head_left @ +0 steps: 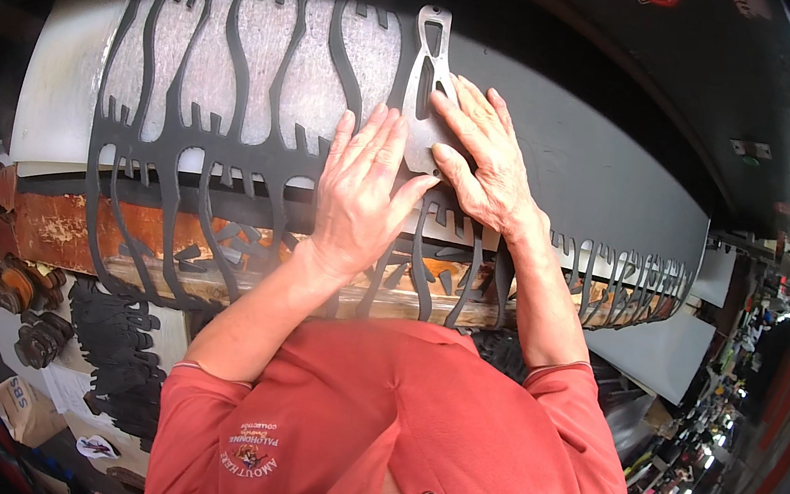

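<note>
Red shirt (pixel 408 441) nearest. Then left hand (pixel 357 191) flat, fingers together, and right hand (pixel 489 154) spread, both pressing a grey metal cutting die (pixel 427 70) onto dark sheet material (pixel 577 172), gripping nothing. Cut-out holes (pixel 260 56) further left, black cut pieces (pixel 123 350) piled below.
</note>
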A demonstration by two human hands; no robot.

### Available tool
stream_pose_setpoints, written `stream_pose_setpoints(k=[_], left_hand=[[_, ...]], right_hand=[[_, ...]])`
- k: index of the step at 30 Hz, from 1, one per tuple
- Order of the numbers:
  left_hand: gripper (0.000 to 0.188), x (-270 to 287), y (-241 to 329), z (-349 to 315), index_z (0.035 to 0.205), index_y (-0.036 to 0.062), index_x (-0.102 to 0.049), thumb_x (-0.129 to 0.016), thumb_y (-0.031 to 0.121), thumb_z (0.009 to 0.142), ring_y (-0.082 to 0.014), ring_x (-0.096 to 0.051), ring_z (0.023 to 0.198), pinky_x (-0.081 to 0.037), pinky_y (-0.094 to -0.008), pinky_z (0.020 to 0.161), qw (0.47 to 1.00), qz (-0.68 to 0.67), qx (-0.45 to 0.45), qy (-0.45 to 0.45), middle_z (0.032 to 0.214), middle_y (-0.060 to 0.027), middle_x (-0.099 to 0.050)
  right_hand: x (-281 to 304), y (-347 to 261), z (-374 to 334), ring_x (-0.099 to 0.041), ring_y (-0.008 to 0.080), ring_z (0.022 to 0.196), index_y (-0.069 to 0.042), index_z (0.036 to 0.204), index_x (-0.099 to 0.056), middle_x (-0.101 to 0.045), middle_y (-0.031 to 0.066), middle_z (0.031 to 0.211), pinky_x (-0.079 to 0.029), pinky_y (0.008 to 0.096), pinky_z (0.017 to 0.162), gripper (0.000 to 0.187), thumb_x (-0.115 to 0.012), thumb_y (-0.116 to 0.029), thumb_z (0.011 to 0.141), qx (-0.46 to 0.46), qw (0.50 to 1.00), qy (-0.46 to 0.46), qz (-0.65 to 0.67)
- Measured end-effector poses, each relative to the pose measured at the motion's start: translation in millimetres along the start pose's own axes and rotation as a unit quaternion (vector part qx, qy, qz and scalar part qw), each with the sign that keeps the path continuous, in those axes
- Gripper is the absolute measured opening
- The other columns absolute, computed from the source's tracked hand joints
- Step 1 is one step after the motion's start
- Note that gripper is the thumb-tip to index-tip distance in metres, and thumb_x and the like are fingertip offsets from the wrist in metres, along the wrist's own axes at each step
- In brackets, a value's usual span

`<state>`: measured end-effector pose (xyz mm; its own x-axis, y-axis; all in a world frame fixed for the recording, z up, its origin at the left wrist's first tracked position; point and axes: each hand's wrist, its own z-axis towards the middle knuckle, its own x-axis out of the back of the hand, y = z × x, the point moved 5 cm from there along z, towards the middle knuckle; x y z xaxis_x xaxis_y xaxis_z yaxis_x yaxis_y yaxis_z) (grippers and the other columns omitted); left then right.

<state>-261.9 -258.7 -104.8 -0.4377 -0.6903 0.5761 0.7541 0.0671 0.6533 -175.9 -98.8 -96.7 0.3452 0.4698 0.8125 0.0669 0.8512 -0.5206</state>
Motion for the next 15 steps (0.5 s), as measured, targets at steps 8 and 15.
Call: stream_pose_setpoints(k=[8,15], left_hand=[[0.051,45,18,-18,0.139,-0.0051,-0.066,-0.080,0.004,0.091,-0.0413,-0.065,0.131,-0.050,-0.0479,0.114,0.997,-0.047,-0.004,-0.054,0.136,-0.0242,-0.070],[0.027,71,27,-99,0.113,-0.0010,-0.073,-0.077,-0.008,0.088,-0.0264,-0.070,0.086,-0.056,-0.0330,0.067,0.991,-0.114,0.049,-0.048,0.100,-0.0125,-0.077]], right_hand=[[5,-13,-21,-0.048,0.0436,0.149,0.002,0.156,-0.049,-0.053,0.0296,0.155,-0.032,0.0551,0.127,0.096,-0.091,-0.037,0.080,-0.030,0.996,0.071,0.034],[-3,-15,-22,-0.054,0.0401,0.144,-0.004,0.150,-0.058,-0.061,0.0231,0.149,-0.036,0.0533,0.125,0.086,-0.093,-0.036,0.079,-0.022,0.994,0.103,-0.011]])
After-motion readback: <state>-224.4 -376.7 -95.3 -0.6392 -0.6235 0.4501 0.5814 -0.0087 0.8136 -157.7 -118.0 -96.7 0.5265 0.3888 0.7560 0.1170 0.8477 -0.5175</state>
